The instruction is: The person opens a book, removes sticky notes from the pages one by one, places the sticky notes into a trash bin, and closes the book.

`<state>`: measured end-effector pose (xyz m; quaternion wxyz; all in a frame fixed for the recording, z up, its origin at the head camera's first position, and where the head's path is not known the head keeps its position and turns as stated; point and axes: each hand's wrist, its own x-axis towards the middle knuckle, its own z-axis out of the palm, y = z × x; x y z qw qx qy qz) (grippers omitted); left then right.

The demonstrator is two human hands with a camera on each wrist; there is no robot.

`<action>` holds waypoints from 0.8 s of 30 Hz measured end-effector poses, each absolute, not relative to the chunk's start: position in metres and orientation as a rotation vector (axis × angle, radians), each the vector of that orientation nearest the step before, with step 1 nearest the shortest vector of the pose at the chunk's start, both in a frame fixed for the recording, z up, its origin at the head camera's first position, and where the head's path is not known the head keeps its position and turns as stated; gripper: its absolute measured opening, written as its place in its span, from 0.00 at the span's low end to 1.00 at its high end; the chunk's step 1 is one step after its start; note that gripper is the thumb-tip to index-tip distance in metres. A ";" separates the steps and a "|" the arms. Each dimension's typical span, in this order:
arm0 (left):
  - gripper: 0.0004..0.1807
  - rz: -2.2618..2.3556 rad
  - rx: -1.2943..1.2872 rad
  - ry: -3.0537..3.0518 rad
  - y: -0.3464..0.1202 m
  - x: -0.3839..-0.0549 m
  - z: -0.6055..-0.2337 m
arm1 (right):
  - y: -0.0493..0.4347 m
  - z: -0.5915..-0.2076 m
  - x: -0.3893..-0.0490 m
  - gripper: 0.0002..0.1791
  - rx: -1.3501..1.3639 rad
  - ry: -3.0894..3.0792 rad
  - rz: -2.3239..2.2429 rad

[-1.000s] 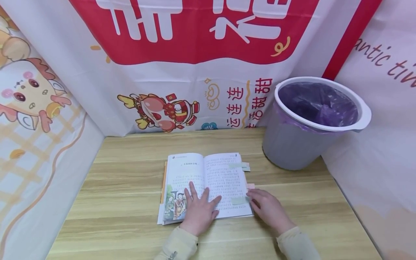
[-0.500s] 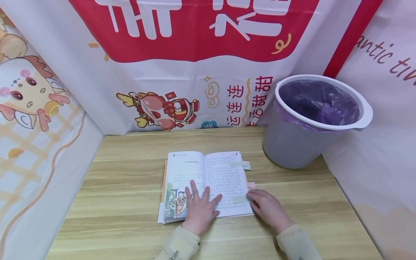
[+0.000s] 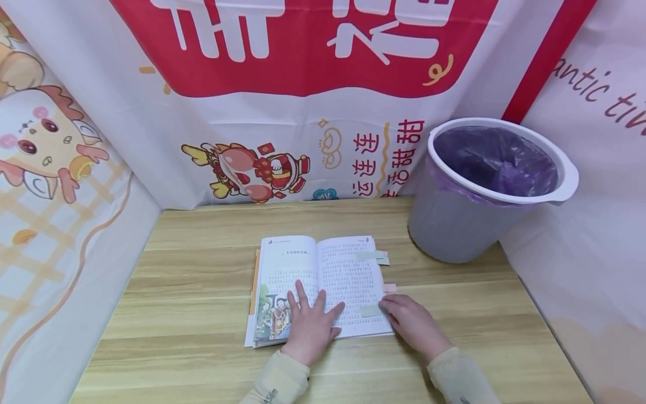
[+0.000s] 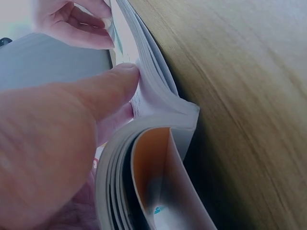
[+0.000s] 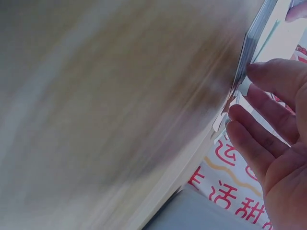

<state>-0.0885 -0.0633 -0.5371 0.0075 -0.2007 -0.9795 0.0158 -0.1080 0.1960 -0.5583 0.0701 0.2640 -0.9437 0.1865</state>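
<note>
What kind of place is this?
It looks like a little desk nook, maybe set up for reading. There's a wood-grain table with an open book on it, and colourful printed cloth around three sides.

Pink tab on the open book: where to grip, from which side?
I'd pinch the pink tab by its projecting end, coming from the right. Only that end shows, jutting past the right edge of the book; the rest is hidden. Perhaps angle in from the far side, since the right hand sits close on the near side.
</note>
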 end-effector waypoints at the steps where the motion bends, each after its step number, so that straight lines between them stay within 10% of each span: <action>1: 0.30 0.047 -0.627 -3.066 -0.063 -0.089 -0.537 | 0.196 -0.559 -0.109 0.17 0.806 -2.830 0.555; 24: 0.30 0.000 -0.628 -3.077 -0.066 -0.088 -0.537 | 0.187 -0.554 -0.117 0.09 0.851 -2.823 0.433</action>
